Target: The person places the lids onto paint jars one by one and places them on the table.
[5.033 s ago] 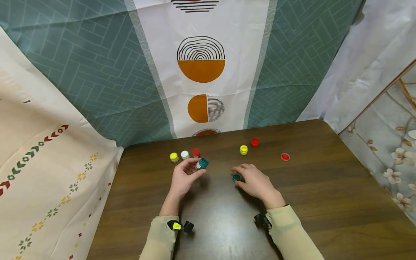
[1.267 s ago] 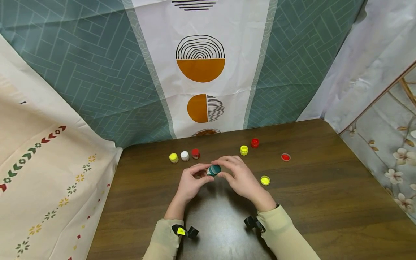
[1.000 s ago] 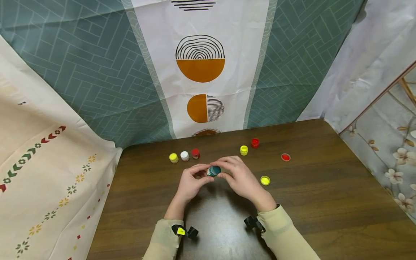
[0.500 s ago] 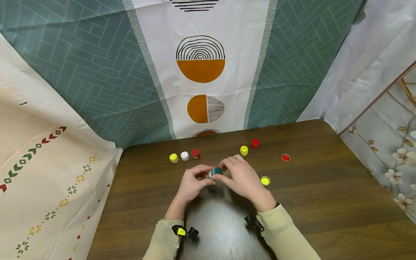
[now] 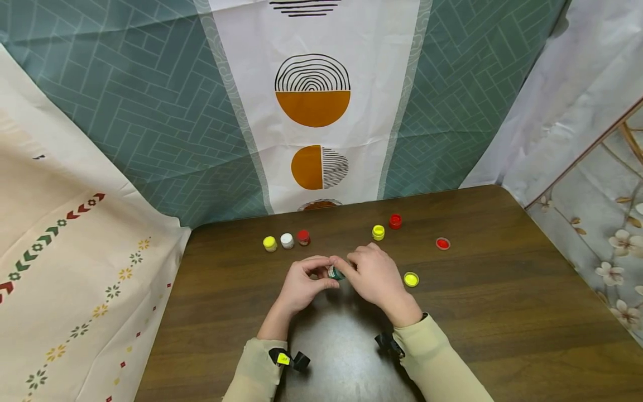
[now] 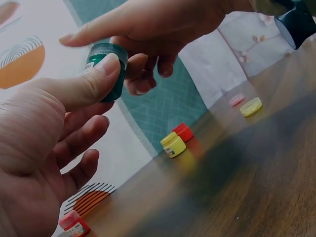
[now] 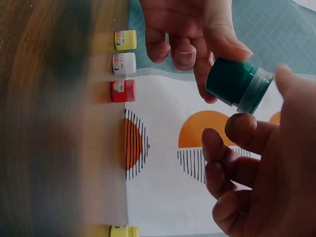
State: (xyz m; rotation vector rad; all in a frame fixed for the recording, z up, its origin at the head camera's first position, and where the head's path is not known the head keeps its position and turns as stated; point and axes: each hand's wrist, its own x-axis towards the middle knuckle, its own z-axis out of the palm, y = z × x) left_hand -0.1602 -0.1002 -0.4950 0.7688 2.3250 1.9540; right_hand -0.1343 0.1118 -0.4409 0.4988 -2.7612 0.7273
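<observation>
My left hand (image 5: pixel 299 286) holds a small paint jar (image 5: pixel 334 272) of dark green by its body, between thumb and fingers, raised above the table and tilted. A clear ribbed lid (image 7: pixel 255 92) sits on the jar's end facing right. My right hand (image 5: pixel 378 274) has its thumb and index finger at opposite sides of this lid, with its other fingers loosely bent beneath. The right thumb stretches straight across the lid in the left wrist view. Part of the lid is hidden behind the right hand in the head view.
On the back left stand yellow (image 5: pixel 269 244), white (image 5: pixel 287 240) and red jars (image 5: pixel 303 237) with caps. Uncapped yellow (image 5: pixel 378 232) and red jars (image 5: pixel 395 221) stand right of centre. A red lid (image 5: pixel 442 243) and a yellow lid (image 5: pixel 411 279) lie farther right on the wooden table (image 5: pixel 502 312).
Five seconds ago the right hand was at a green lid on the table; that lid is now on the jar. Lately the right hand has turned about the lid, its thumb swinging forward.
</observation>
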